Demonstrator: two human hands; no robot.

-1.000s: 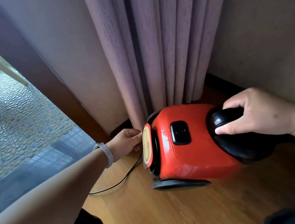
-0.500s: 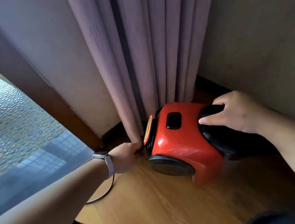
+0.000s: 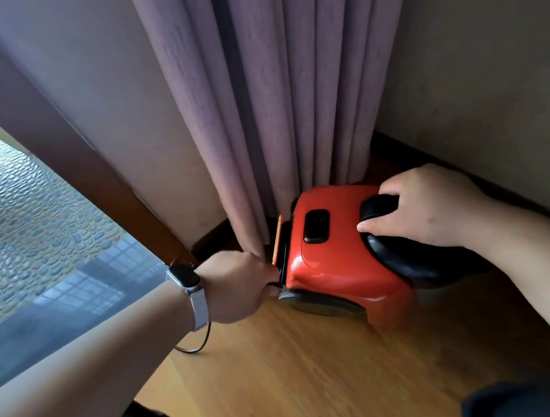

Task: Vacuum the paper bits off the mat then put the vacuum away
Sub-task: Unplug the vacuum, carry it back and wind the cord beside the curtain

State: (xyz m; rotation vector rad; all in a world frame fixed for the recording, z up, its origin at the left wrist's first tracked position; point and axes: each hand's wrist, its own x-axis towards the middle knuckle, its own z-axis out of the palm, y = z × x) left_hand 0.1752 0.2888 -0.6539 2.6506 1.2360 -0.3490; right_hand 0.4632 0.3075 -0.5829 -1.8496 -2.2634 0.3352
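Note:
A red canister vacuum [image 3: 330, 263] with a black handle sits on the wooden floor in the room's corner, its back end against the curtain. My right hand [image 3: 428, 206] grips the black handle on top. My left hand [image 3: 237, 283], with a watch on the wrist, is curled at the vacuum's left end where the thin black cord [image 3: 195, 346] comes out; the fingertips are hidden. The cord loops on the floor under my wrist. No mat or paper bits are in view.
A mauve curtain [image 3: 274, 93] hangs to the floor behind the vacuum. Walls with dark skirting close the corner on the right [image 3: 470, 77]. A glass door with a wooden frame [image 3: 100, 176] runs along the left. Open wooden floor [image 3: 312, 370] lies in front.
The vacuum has moved back into the corner and turned slightly, its base now on the floor. My left hand dropped from the yellow end cap to the lower left edge by the cord.

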